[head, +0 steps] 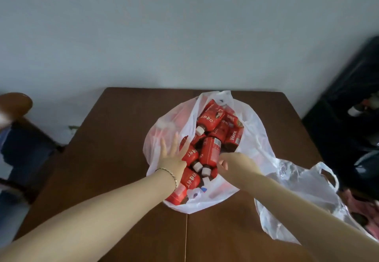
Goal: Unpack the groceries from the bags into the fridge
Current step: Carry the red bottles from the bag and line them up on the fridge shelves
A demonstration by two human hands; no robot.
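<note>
Inside the bag [256,138] on the surface [114,138], bottles [209,118] lie heaped: rigid, slick, likely heavy, best gripped round the body. At the bag's left edge the left hand [172,157] lies spread flat; the right hand [229,163] curls round one bottle [210,151].

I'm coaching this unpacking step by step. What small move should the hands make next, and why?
Probably close the right hand round the red-labelled, white-capped juice bottle that its fingers curl against and lift it out; whether it grips yet is unclear. The left hand lies open over the white plastic bag, so it could steady that on the brown wooden table.
</note>
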